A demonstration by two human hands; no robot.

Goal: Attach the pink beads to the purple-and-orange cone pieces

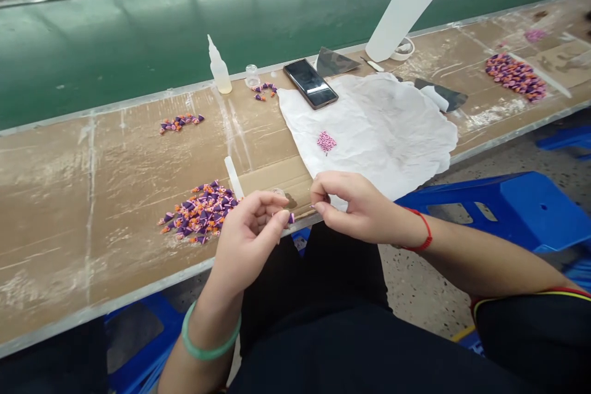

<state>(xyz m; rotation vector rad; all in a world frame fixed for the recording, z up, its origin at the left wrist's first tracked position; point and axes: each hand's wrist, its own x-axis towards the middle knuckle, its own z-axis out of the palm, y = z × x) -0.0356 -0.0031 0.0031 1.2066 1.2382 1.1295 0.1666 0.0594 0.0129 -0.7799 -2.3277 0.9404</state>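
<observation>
My left hand is closed over the table's near edge, pinching a small purple and pink piece between thumb and fingers. To its right, my right hand is also in a pinch, with a tiny pinkish bit just showing at the fingertips. The two hands are apart. Left of my left hand lies a heap of small purple, orange and pink pieces. Beyond my right hand, a little pile of tiny pink bits rests on a crumpled white sheet.
A phone overlaps the sheet. Behind stand a small nozzle bottle and a large blue-capped bottle, which leans beside a tape roll. Another heap of pieces lies far right. A blue stool is below the table.
</observation>
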